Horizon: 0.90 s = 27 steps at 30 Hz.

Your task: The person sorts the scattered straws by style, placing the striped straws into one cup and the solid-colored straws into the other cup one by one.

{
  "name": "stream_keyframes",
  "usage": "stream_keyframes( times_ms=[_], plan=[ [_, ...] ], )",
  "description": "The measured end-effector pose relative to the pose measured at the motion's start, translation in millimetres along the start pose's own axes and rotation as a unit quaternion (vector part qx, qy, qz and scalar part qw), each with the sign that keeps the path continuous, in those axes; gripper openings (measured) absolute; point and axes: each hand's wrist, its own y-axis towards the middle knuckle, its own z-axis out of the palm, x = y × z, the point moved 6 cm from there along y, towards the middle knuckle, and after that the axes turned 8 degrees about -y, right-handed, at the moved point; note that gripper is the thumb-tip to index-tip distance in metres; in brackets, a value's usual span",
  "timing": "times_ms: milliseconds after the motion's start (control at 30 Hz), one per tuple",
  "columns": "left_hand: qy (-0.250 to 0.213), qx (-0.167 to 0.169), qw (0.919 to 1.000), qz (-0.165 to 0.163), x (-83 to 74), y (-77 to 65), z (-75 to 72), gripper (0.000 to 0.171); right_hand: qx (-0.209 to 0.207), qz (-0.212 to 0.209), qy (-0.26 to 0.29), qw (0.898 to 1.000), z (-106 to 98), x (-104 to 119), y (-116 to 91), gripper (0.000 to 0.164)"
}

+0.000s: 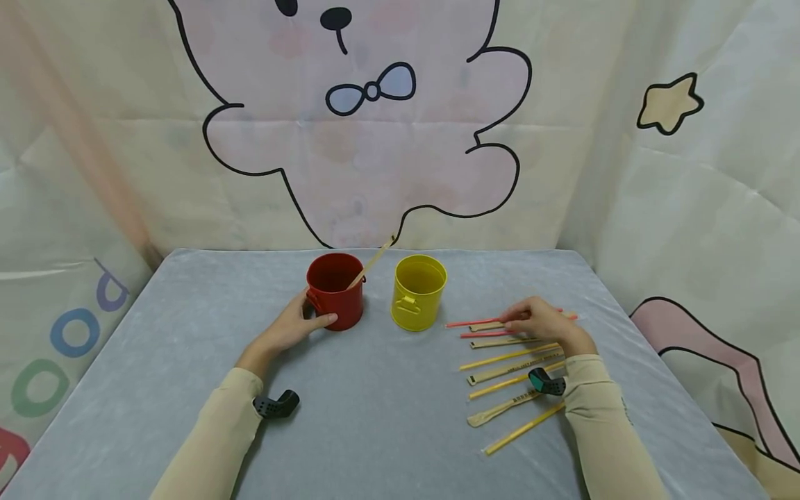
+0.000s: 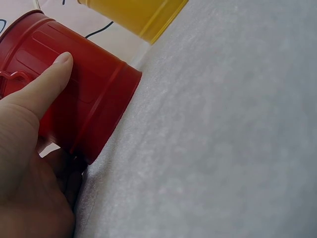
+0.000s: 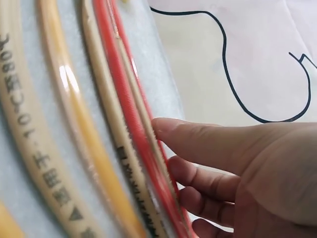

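Cartoon-printed backdrop (image 1: pixel 575 83) behind a grey-blue, cloth-covered tabletop (image 1: pixel 375 430); near its back edge stand a red bucket (image 1: pixel 344 303), a beige straw (image 1: pixel 375 262) leaning out over the rim, and, just beside it, a yellow bucket (image 1: pixel 417 314). Left hand (image 1: pixel 294 328) grips the red bucket, thumb against the wall. Toward the tabletop's right edge, a row of red, yellow and printed beige straws (image 1: pixel 509 356); right hand (image 1: pixel 540 323) has fingertips at those farthest from the front edge, whether pinching one cannot tell.
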Motion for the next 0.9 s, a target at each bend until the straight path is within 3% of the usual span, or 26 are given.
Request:
stream_keyframes(
  times_ms=[300, 600, 767, 900],
  plan=[
    [0.006, 0.001, 1.0000, 0.006, -3.0, -1.4, 0.6, 0.069, -0.040, 0.015, -0.038, 0.998, 2, -5, 4, 0.012],
    [0.007, -0.003, 1.0000, 0.005, -2.6, -3.0, -1.2, 0.071, -0.052, 0.029, -0.051, 0.997, 2, -4, 10, 0.008],
    [0.006, -0.001, 1.0000, 0.005, -2.3, -2.5, -0.6, 0.070, -0.098, 0.043, -0.073, 0.992, -9, 7, 3, 0.008],
    [0.007, 0.001, 1.0000, 0.005, -3.7, -2.8, 1.0, 0.069, -0.137, 0.024, -0.081, 0.987, -18, 20, -4, 0.010]
  ],
)
